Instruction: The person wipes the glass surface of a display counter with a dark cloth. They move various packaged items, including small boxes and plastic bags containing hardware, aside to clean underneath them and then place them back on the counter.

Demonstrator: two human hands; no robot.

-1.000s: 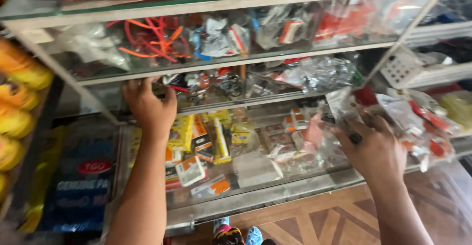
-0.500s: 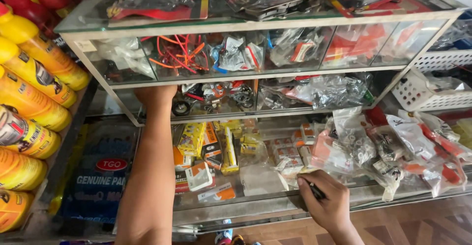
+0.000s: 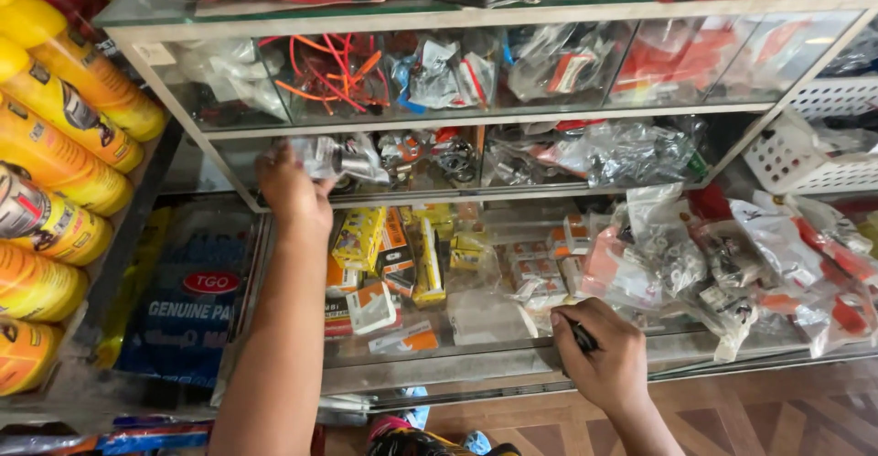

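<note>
The left hand (image 3: 291, 189) reaches to the middle shelf (image 3: 512, 193), its fingers (image 3: 274, 159) touching a clear plastic packet (image 3: 343, 157) just beyond them (whether they grip it, I cannot tell). The right hand (image 3: 599, 354) is clenched on a small black object (image 3: 580, 335) at the lower shelf's front edge (image 3: 476, 364).

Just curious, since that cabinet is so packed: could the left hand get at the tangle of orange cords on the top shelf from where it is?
Probably not directly. The left hand rests at the middle shelf, and the tangle of orange cords seems to sit behind a glass front.
</note>
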